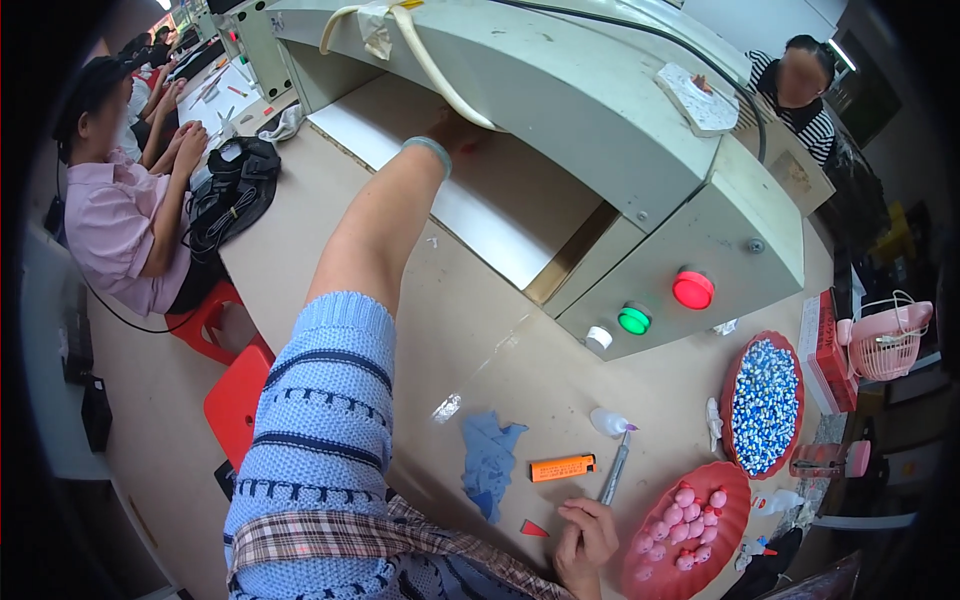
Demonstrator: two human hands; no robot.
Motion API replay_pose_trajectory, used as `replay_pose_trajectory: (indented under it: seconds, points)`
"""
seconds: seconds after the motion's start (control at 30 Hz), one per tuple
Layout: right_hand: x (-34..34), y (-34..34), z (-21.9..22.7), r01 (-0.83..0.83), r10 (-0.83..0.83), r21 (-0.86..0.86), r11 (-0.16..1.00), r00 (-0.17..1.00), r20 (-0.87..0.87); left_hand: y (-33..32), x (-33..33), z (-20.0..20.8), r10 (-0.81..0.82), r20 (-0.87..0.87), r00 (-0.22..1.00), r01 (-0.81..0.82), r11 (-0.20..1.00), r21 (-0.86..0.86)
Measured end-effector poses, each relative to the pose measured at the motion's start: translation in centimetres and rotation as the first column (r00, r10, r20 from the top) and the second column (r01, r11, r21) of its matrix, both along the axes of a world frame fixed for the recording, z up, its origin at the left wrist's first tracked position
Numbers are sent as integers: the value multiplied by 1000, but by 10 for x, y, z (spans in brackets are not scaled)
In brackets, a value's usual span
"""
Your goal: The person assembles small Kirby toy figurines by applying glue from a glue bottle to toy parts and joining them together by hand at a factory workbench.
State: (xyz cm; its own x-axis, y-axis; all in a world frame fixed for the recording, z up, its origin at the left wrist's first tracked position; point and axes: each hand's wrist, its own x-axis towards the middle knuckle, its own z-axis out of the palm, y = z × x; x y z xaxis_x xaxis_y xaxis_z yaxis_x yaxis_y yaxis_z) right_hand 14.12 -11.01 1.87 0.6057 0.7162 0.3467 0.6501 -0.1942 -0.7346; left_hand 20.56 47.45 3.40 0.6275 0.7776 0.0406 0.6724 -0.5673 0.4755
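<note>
Fingers point(575, 512) by one lighter point(562, 467); two red trays point(742, 350).

Bare table point(480, 330) lies open before the machine point(620, 150), whose low hood point(560, 90) narrows its mouth.

One head cam only, fisheye, worn on my head, looks down and fwd over the worktable point(300, 215). My left arm point(375, 225) runs up mid-frame, close to lens. Machine point(640, 130) sits top centre, farther off. Edges bend, corners black. No 2nd view, so no overlap.
</note>
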Motion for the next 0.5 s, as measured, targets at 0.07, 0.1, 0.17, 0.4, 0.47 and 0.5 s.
replay_pose_trajectory:
  seconds: [0.07,0.1,0.17,0.4,0.47,0.5]
  points:
    - [-1,1,0,6,-6,-1,1000,1000,-6,1,2,1,-33,16,999,34,999,-37]
    - [0,2,0,0,0,5,1000,1000,1,0,1,1,-48,21,999,50,997,-55]
    - [0,2,1,-3,3,8,1000,1000,2,-4,-3,1,-78,30,997,80,992,-96]
    - [3,2,1,-19,19,-8,1000,1000,-13,-32,3,-5,-153,66,986,164,960,-229]
    - [3,2,-2,-35,35,-6,999,999,-3,-19,3,-38,-235,189,953,236,972,17]
    - [3,3,-3,-56,56,10,998,998,-10,-7,6,-72,-331,271,904,254,925,283]
